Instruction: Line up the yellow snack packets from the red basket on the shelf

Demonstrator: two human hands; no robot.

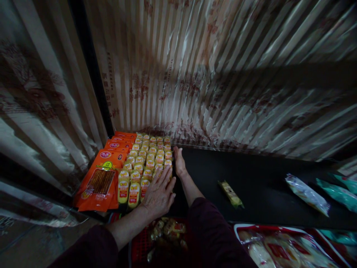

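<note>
Several rows of small yellow wrapped packs stand side by side on the black shelf. My left hand lies over the front right packs, palm down with its fingers spread. Along the right side of the rows, my right hand is held upright with its fingers stretched out, beside the packs. Orange snack bags overlap one another just left of the yellow packs. A single yellow pack lies apart on the shelf, right of my right forearm.
A white and purple bag and teal bags lie on the shelf at the right. Below its front edge are a red basket and a white-rimmed tray of packaged food. Patterned sheeting hangs behind; a dark post stands left.
</note>
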